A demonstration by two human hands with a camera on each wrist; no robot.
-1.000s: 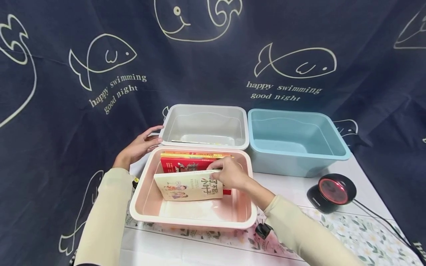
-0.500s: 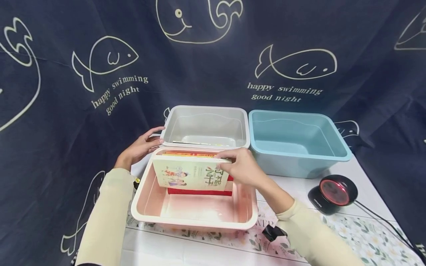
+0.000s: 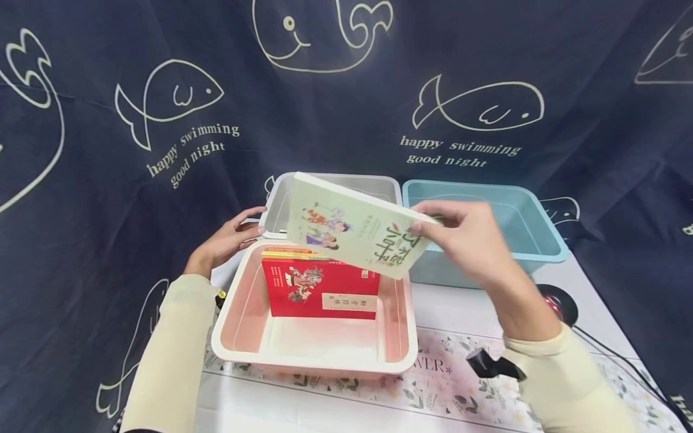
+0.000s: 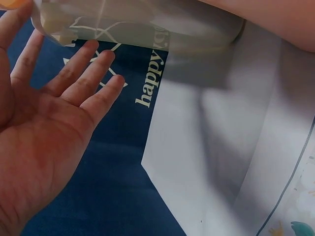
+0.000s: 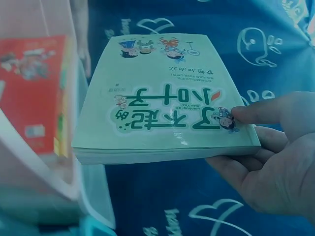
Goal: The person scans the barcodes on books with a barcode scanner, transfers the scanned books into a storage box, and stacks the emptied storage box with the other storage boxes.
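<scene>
A pale green paperback book (image 3: 352, 225) with cartoon children on its cover hangs tilted above the pink bin (image 3: 314, 364). My right hand (image 3: 471, 237) pinches it by one corner, thumb on one cover and fingers on the other; the right wrist view shows this grip on the book (image 5: 162, 98) up close. At the left rim of the grey bin (image 3: 276, 198), my left hand (image 3: 224, 240) rests with fingers spread, and its palm (image 4: 44, 128) shows in the left wrist view. Red books (image 3: 303, 288) stand upright against the pink bin's far wall.
A blue bin (image 3: 482, 192) stands at the back right, beside the grey one. On the right of the table is a black round device (image 3: 560, 304) with a cable, partly behind my right forearm. A dark blue fish-print curtain (image 3: 325, 120) hangs behind.
My right hand has lifted the green book up out of the pink bin and tilted it, moving right. The red books behind it are now uncovered. My left hand has stayed put.
</scene>
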